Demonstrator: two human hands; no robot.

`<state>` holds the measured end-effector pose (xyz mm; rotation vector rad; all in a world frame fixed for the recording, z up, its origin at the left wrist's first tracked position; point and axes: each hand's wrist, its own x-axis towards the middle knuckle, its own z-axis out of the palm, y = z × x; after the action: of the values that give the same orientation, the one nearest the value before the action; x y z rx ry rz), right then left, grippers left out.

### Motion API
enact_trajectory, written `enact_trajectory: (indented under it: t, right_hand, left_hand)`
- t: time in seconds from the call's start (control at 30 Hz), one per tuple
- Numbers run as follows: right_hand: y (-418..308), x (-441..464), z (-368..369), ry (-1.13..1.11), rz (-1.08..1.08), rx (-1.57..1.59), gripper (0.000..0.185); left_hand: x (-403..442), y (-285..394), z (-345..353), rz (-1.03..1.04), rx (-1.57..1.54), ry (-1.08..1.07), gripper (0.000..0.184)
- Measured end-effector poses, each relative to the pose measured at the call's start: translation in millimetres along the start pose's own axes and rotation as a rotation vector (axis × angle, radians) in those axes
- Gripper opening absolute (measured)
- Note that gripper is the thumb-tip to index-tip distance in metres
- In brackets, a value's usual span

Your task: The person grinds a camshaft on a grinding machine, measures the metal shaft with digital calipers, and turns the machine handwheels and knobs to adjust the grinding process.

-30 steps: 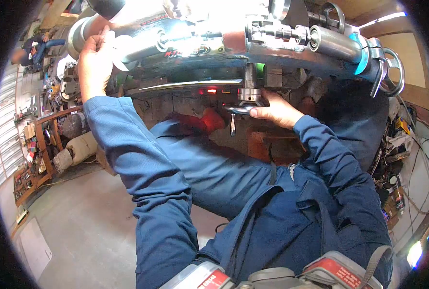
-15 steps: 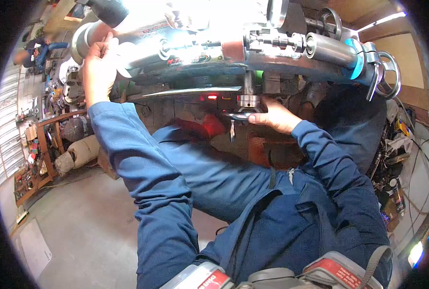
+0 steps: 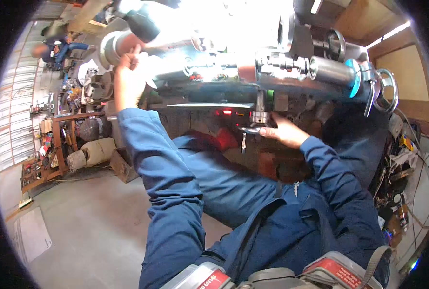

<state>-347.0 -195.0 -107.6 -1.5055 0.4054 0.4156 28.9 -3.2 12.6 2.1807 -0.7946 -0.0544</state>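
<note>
A long metal machine [image 3: 291, 85] spans the top of the view, with a shiny camshaft-like part [image 3: 284, 65] mounted along it. My left hand [image 3: 130, 79] is raised at the machine's left end, its fingers closed at the edge of a round metal part; glare hides what exactly they grip. Below the machine's middle, my right hand [image 3: 284, 132] has its thumb and fingers closed round the rim of a small handwheel [image 3: 250, 130]. The wheel sits under a vertical shaft [image 3: 260, 103], and its crank handle points down.
At the right end of the machine is a chromed handwheel [image 3: 388, 91]. A wooden rack [image 3: 58, 144] and a pale cylinder [image 3: 99, 150] stand at the left. Another person [image 3: 58, 50] sits at the far upper left. Cables and clutter [image 3: 400, 159] lie at the right.
The view has shifted, so machine, hands and rack appear further right and lower. Both hands keep their places on the machine. A dark rounded object at the upper left shows more fully.
</note>
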Motion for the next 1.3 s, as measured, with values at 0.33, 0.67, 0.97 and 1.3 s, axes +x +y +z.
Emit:
enact_trajectory:
  t: [0.33, 0.67, 0.97, 1.3]
  right_hand:
    - [-119, -159, -64, 0.386, -0.384, -0.44, 0.056]
    - [-22, -145, -161, 1.44, -0.638, -0.664, 0.056]
    - [41, -146, -189, 1.32, -0.583, -0.685, 0.066]
    - [63, -139, -204, 1.375, -0.602, -0.647, 0.053]
  left_hand:
    - [-4, 21, 6, 0.065, 0.057, 0.115, 0.025]
    - [-1, 29, 10, 0.025, 0.242, 0.189, 0.031]
    - [6, 33, 12, -0.056, 0.326, 0.177, 0.025]
    - [9, 38, 14, -0.127, 0.403, 0.183, 0.027]
